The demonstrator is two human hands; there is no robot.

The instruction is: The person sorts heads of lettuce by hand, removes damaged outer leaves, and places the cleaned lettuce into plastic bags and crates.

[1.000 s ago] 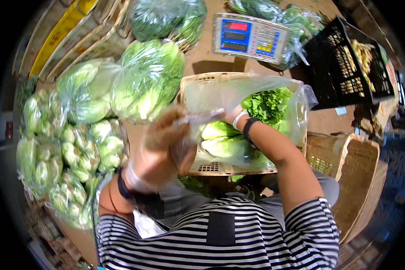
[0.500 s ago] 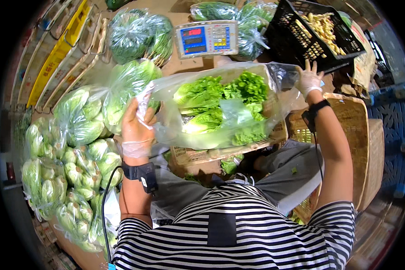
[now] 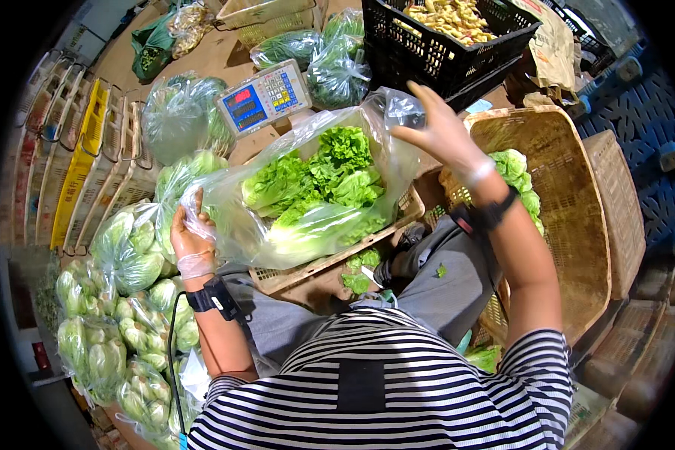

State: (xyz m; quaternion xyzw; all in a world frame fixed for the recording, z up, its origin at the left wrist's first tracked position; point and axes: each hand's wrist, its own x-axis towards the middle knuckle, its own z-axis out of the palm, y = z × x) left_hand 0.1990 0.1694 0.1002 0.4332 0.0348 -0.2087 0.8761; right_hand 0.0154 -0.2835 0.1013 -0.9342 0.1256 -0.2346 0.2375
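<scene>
A clear plastic bag (image 3: 229,196) holding several heads of green leafy lettuce (image 3: 330,172) lies over a shallow tan plastic crate (image 3: 296,281) and the scale behind my knees. My left hand (image 3: 193,232), in a thin clear glove, is closed around the bunched left end of the bag. At the bag's far right corner, my right hand (image 3: 450,139) is held with thumb and fingers apart beside the loose plastic. Whether its fingertips touch the film is hard to tell. Behind the bag, a digital scale display (image 3: 264,97) with a lit screen stands tilted.
Several bagged lettuces (image 3: 131,322) pile up at left, below stacked crates (image 3: 90,165). Bagged greens (image 3: 187,112) lie near the scale. A black crate (image 3: 442,52) of pale yellow produce stands at far right. A large tan basket (image 3: 570,232) with some lettuce sits by my right arm.
My right hand has come inward from the far right, toward the bag's corner. The view has turned, so the basket's lettuce now shows. My left hand keeps its grip on the bag.
</scene>
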